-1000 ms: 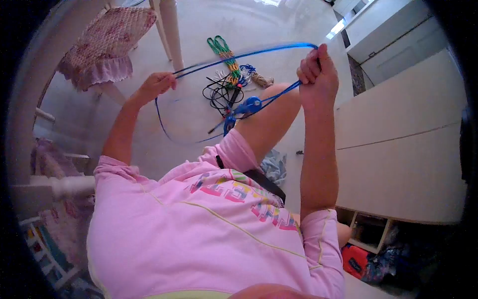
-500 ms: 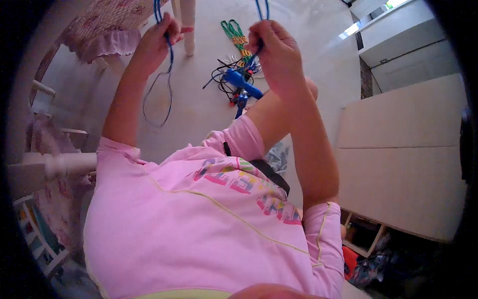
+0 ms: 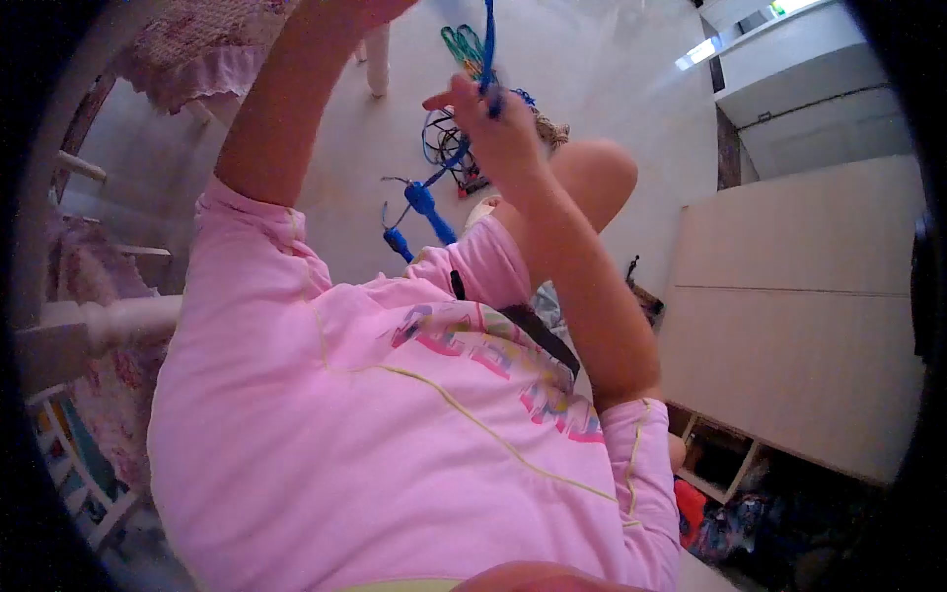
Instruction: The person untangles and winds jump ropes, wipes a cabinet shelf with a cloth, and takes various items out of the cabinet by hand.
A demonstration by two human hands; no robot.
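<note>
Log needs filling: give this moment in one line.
right hand: holds blue rope; left hand: cut off by frame; blue handles: below hands

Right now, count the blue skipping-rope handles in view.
2: the right blue handle and the left blue handle, side by side beyond the pink shirt. Others may be hidden.

We see only the wrist end of our left hand (image 3: 380,8); the top edge cuts off its fingers, hiding their grip. That edge also crops the blue rope (image 3: 488,44). Our right hand (image 3: 505,128) is blurred and partly covers the tangled cords (image 3: 444,138). Shadow obscures the lower-right clutter (image 3: 728,525).
</note>
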